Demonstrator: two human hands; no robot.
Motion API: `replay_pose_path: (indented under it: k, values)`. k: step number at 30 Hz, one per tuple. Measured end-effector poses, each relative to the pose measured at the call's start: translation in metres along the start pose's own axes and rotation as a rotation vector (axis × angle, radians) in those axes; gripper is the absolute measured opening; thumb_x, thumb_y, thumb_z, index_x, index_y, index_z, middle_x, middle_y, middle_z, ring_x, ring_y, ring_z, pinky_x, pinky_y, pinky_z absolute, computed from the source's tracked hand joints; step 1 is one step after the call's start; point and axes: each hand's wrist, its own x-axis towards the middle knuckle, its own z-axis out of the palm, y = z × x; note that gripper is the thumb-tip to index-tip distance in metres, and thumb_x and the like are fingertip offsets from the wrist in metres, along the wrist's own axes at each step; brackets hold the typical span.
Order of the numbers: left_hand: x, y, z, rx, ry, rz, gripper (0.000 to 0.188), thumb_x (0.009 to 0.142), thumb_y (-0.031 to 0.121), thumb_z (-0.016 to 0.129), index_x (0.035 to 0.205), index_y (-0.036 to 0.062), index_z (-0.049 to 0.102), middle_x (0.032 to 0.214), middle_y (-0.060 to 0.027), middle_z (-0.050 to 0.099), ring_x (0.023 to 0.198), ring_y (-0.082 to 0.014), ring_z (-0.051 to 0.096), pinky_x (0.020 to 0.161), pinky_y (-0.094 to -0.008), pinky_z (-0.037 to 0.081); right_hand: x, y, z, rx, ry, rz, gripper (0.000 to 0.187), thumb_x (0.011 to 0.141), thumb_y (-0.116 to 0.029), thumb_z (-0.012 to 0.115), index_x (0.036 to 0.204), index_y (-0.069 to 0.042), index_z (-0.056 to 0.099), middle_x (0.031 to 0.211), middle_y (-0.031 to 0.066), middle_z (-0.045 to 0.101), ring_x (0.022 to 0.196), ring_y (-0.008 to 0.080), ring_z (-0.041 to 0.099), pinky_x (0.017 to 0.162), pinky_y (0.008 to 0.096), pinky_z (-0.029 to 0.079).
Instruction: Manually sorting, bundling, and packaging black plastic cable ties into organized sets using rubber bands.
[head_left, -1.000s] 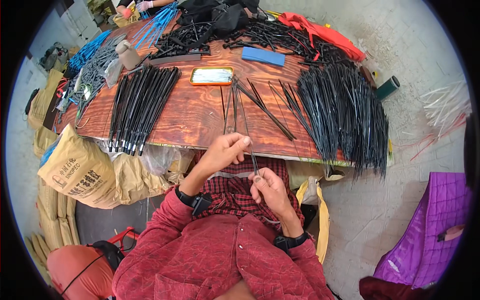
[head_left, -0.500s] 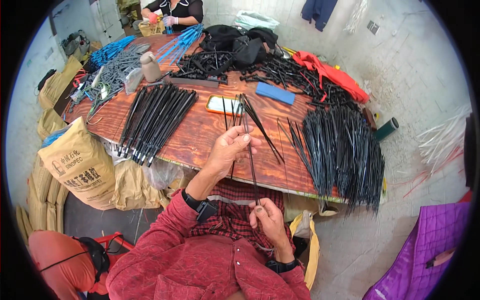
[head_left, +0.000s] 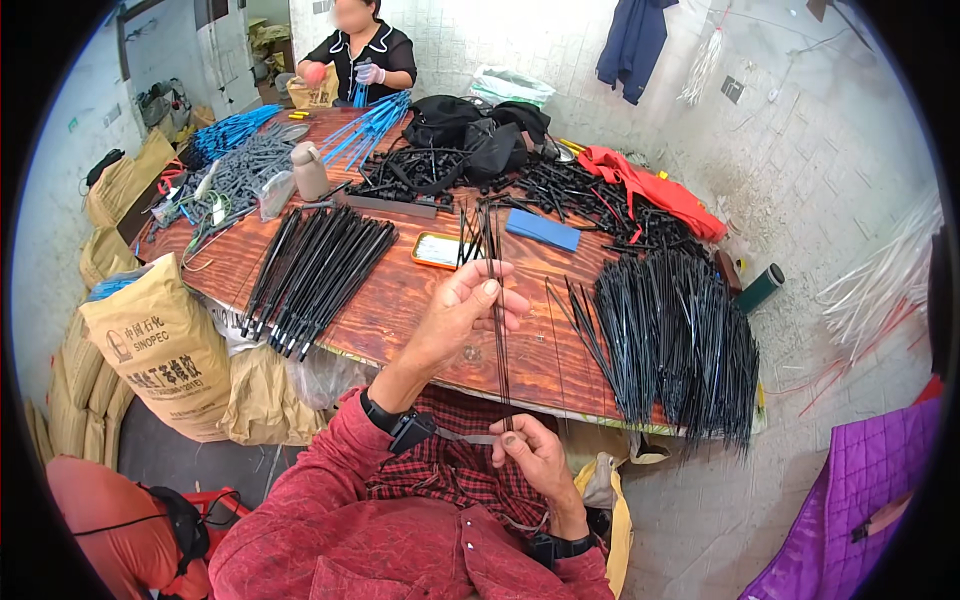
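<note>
My left hand (head_left: 467, 308) pinches a small bunch of long thin black strips (head_left: 501, 357) near its upper part, thumb against fingers. The strips stand nearly upright over the table's near edge, and their upper ends fan out above the hand. Lower down, my right hand (head_left: 531, 455) closes on the bottom ends of the same bunch, close to my lap. To the right lies a big heap of similar thin black strips (head_left: 680, 340). Left of my hands, thicker black rods (head_left: 315, 275) with pale tips are laid side by side.
On the wooden table (head_left: 390, 325) are an orange-rimmed tray (head_left: 434, 251), a blue block (head_left: 542, 230), a beige flask (head_left: 309, 171) and black fittings. A dark green cylinder (head_left: 760, 288) is beyond the right heap. Paper sacks (head_left: 160, 350) stand left. Across the table sits a co-worker (head_left: 362, 60).
The view has tilted up, showing more of the co-worker. The slanting strips beside my left hand now stand in line with the upright bunch. Both hands keep their grip.
</note>
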Motion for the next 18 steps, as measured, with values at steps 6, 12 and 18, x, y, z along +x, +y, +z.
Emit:
replay_pose_path:
  k: [6,12,18]
  values:
    - [0.003,0.007,0.008,0.052,0.0,0.004,0.034,0.106,0.026,0.052,0.133,0.0042,0.051,0.098,-0.0084,0.069,0.082,-0.0145,0.068,0.076,-0.0282,0.056,0.007,-0.016,0.003,-0.054,0.027,-0.061,0.029,0.106,-0.02,0.053,0.12,0.004,0.06,0.081,0.0052,0.064,0.072,0.0113,0.06,0.071,0.0264,0.051]
    - [0.005,0.023,0.013,0.084,-0.041,0.028,0.029,0.107,0.026,0.05,0.126,0.0043,0.051,0.085,-0.0036,0.06,0.074,-0.0159,0.063,0.07,-0.027,0.053,0.012,-0.024,0.0,-0.133,0.026,-0.084,0.032,0.105,-0.024,0.055,0.118,0.004,0.062,0.081,0.0046,0.065,0.071,0.0108,0.061,0.068,0.027,0.051]
    - [-0.022,0.047,0.023,-0.094,-0.033,0.083,0.021,0.109,0.025,0.046,0.118,0.0063,0.049,0.076,-0.0019,0.051,0.068,-0.0187,0.06,0.066,-0.0314,0.051,0.002,-0.013,-0.032,-0.757,0.535,-0.141,0.025,0.096,-0.023,0.068,0.108,-0.001,0.067,0.084,0.0098,0.069,0.068,0.0222,0.066,0.064,0.0326,0.052]
